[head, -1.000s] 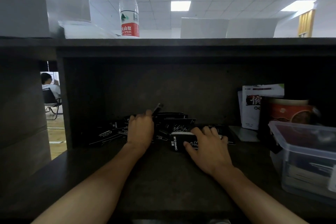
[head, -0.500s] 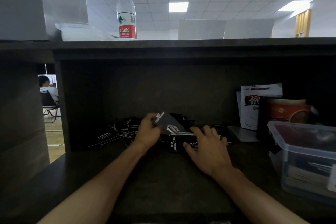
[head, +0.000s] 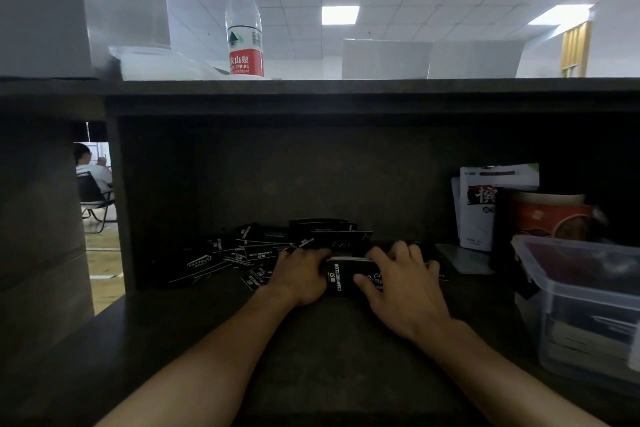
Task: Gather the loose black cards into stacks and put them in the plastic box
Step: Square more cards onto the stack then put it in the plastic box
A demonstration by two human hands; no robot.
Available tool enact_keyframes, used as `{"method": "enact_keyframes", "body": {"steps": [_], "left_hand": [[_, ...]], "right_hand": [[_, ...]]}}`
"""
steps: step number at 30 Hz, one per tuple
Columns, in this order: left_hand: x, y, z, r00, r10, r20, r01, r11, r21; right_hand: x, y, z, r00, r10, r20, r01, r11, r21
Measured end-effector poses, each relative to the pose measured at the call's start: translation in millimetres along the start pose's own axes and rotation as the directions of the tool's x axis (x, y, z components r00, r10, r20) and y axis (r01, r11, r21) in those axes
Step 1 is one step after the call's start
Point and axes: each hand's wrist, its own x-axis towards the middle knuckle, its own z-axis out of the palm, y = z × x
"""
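Observation:
Loose black cards (head: 221,258) with white print lie scattered at the back of a dark shelf. A small stack of black cards (head: 341,276) sits between my hands. My left hand (head: 301,276) grips its left end, fingers curled over the top. My right hand (head: 398,281) holds the right end, thumb in front and fingers over the back. A clear plastic box (head: 585,308) stands at the right edge with several cards inside, apart from both hands.
A red tin (head: 550,215) and a white pouch (head: 485,204) stand behind the box. On the shelf top stands a water bottle (head: 244,28). A person sits in a chair (head: 90,180) seen through the gap at left.
My left hand carried a single card from the pile to the right and set it on the stack. It now grips the stack's left end. My right hand stayed on the stack.

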Motion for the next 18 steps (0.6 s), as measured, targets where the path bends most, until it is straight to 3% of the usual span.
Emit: {"method": "enact_keyframes", "body": {"steps": [4, 10, 18], "left_hand": [[-1, -1, -3, 0.990, -0.120, -0.070, 0.128, 0.986, 0.111], [-2, 7, -4, 0.967, -0.255, 0.004, 0.254, 0.967, 0.033], [-3, 2, -10, 0.968, -0.252, -0.012, 0.252, 0.968, 0.011]], "right_hand": [[-5, 15, -12, 0.999, -0.025, 0.038, 0.025, 1.000, 0.012], [-20, 24, -10, 0.999, -0.039, 0.038, 0.038, 0.998, 0.040], [-19, 27, -6, 0.999, -0.043, 0.019, 0.042, 0.997, 0.070]]}}
